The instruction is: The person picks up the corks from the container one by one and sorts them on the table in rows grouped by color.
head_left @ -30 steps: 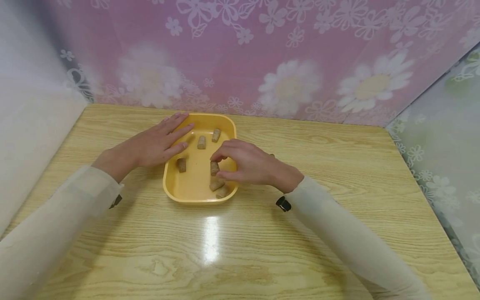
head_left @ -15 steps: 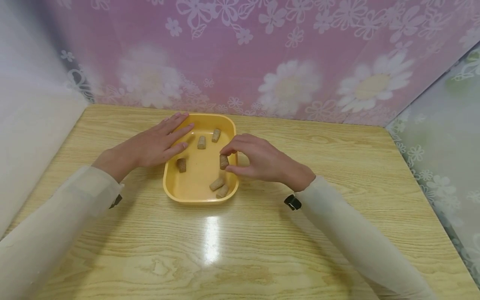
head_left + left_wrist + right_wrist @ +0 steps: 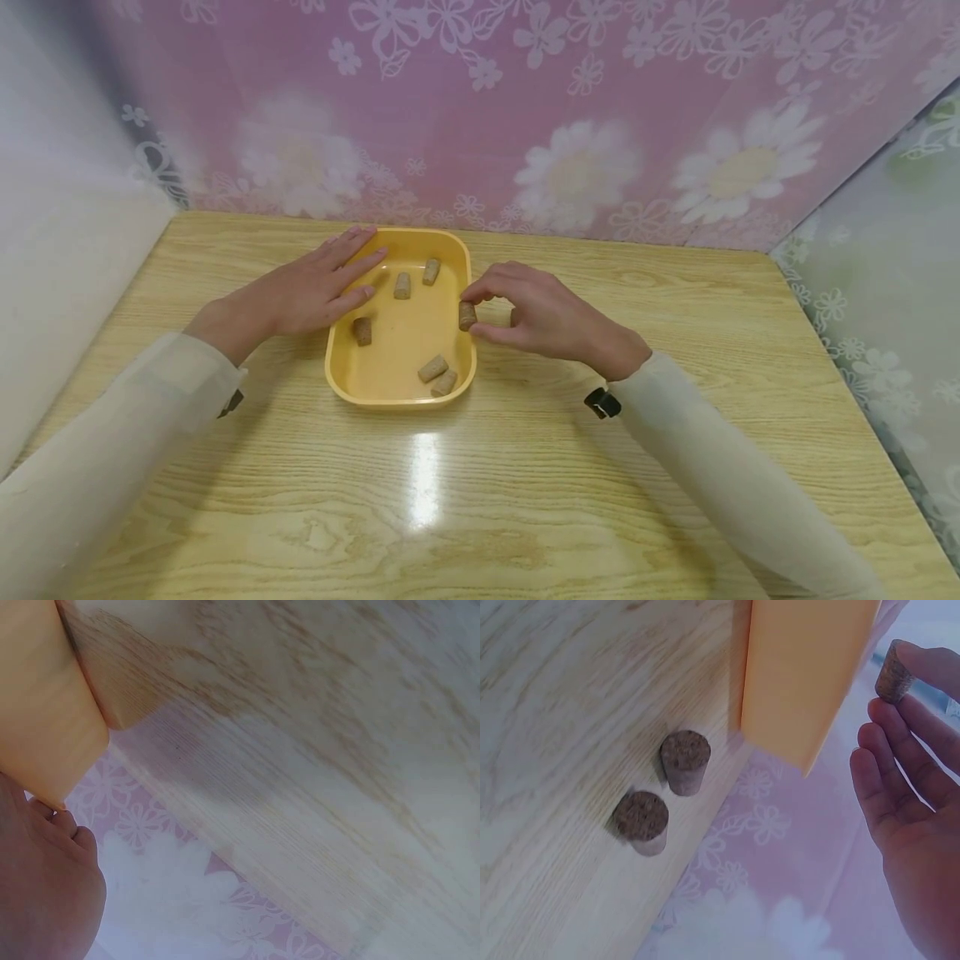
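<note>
A yellow rectangular tray (image 3: 401, 398) stands on the table, with several tapered corks lying on its floor. Between thumb and fingertips my right hand (image 3: 540, 315) pinches a cork (image 3: 894, 673), held over the tray's right rim in the head view. My left hand (image 3: 311, 287) lies with spread, straight fingers across the tray's left rim. Inside the tray, a darker cork (image 3: 363, 331) is near the left wall, a pale cork (image 3: 402, 286) is toward the back, and another cork (image 3: 432, 368) lies at the front right.
Two corks, one nearer the tray (image 3: 686, 761) and one farther off (image 3: 643, 821), stand upright on the wooden table (image 3: 480, 500) in the right wrist view; my right hand hides them in the head view. A pink flowered backdrop (image 3: 450, 125) rises behind the table.
My right hand has moved to the right and slightly back with the cork, from over the tray's inside to its right rim. The left hand has stayed in place.
</note>
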Motion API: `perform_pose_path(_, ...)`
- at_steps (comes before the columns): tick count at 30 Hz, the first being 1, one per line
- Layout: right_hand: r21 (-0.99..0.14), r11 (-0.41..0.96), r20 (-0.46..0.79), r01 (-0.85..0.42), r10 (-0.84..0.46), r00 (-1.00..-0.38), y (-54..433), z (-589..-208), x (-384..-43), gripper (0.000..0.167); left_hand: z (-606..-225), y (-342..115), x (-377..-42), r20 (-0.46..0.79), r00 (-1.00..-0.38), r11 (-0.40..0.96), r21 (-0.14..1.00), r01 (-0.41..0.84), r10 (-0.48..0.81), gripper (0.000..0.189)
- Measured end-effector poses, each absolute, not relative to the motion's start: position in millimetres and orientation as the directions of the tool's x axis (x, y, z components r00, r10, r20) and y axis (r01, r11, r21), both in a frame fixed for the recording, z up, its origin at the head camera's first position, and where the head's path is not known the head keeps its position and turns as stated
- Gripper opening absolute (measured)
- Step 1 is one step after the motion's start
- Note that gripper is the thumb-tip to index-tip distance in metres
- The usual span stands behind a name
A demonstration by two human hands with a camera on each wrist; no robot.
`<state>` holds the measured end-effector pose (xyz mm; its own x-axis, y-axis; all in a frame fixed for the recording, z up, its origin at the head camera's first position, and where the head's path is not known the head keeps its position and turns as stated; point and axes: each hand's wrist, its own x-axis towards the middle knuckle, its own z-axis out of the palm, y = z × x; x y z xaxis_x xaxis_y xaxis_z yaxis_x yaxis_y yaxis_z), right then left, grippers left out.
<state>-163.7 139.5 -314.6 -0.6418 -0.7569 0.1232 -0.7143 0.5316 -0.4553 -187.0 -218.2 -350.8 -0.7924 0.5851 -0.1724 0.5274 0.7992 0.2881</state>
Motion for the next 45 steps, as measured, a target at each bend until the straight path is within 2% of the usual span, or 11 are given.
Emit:
perform_pose_path(15,-0.446,0.576,0.126,-0.685,-0.717,-0.686,163.6,-315.3,-165.2,0.029,-352.5,-218.8,-187.2,-0.173,-0.794,0.802,0.284,0.526,0.582,0.068)
perform_pose_path(26,-0.444,0.616,0.114,-0.651,-0.681,-0.723,182.1,-314.1,-165.4,0.035,-352.1,-217.7,-186.2,-0.166,-0.797,0.801,0.292,0.523,0.581,0.067)
perform_pose_path(45,-0.41,0.651,0.142,-0.639,-0.647,-0.749,207.8,-316.7,-165.3,0.034,-352.0,-218.4,-185.4,-0.169,-0.798,0.803,0.289,0.521,0.578,0.069)
